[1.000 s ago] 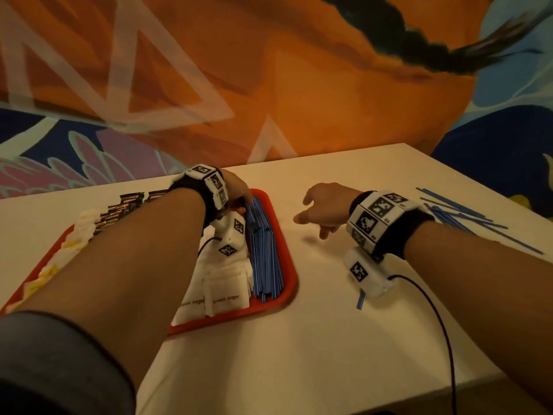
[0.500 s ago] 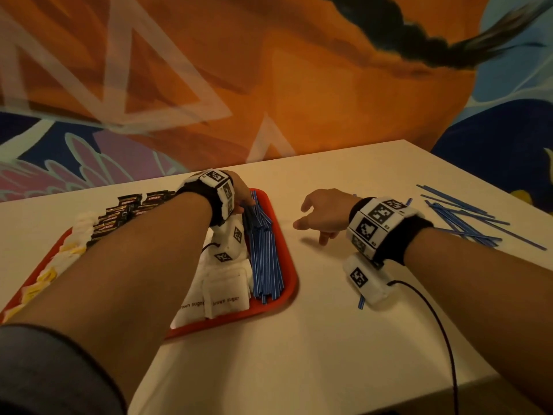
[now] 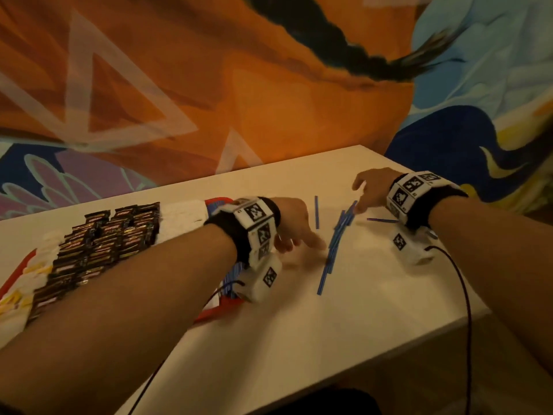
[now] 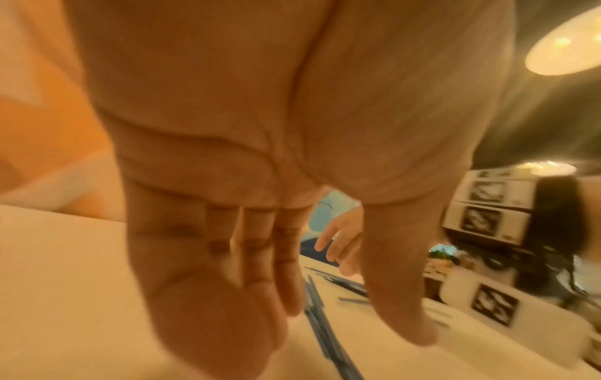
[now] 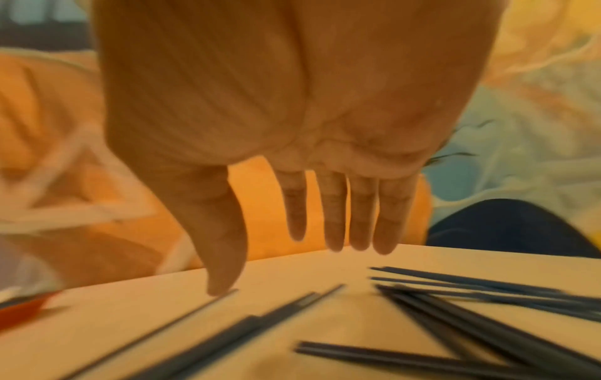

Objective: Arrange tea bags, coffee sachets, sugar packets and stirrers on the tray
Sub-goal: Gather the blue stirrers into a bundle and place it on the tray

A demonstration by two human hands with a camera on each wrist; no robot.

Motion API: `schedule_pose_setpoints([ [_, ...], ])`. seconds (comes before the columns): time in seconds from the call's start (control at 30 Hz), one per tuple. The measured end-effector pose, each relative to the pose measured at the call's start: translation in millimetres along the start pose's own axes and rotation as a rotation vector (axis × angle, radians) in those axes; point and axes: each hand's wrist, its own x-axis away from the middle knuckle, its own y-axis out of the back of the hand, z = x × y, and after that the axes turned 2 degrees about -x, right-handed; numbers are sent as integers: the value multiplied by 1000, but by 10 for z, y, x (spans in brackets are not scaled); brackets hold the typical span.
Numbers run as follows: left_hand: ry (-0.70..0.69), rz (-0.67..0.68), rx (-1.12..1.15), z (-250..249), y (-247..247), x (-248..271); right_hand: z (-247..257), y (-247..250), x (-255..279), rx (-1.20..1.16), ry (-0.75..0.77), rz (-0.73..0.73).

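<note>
Several loose blue stirrers (image 3: 335, 244) lie scattered on the white table (image 3: 344, 319), right of the red tray (image 3: 214, 311). My left hand (image 3: 294, 227) hovers just left of them with fingers straight, holding nothing; the left wrist view shows its open palm (image 4: 260, 231) above the stirrers (image 4: 325, 331). My right hand (image 3: 369, 187) is over the far end of the pile, fingers straight and empty (image 5: 325, 218), with stirrers (image 5: 439, 308) beneath. The tray holds dark coffee sachets (image 3: 107, 241), white sugar packets (image 3: 182, 218) and tea bags (image 3: 18, 298).
A painted orange and blue wall (image 3: 269, 85) backs the table. The table's near right corner (image 3: 475, 310) drops off close to my right forearm. Cables (image 3: 460, 295) trail from both wrist cameras.
My left hand left the tray and swung right to the loose stirrers. My right hand moved right and farther back over the same pile. The view shifted right.
</note>
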Motion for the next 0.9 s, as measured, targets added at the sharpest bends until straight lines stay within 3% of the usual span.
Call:
schedule_pose_setpoints([
  [0.13, 35, 83, -265, -293, -277, -38, -551, -66, -28, 27, -168, 43],
  [0.27, -3, -34, -493, -393, -419, -164, -740, -182, -67, 81, -213, 100],
  [0.53, -29, -90, -428, -456, -357, -489, -553, -264, -92, 150, 12, 4],
  [0.7, 25, -287, -235, -401, -140, -699, -645, -178, -72, 39, -80, 51],
  [0.8, 86, -295, -220, -371, -131, -812, -699, -190, -37, 63, -104, 109],
  [0.9, 74, -291, -193, -396, -162, -916, -574, -235, 48, -51, -31, 118],
])
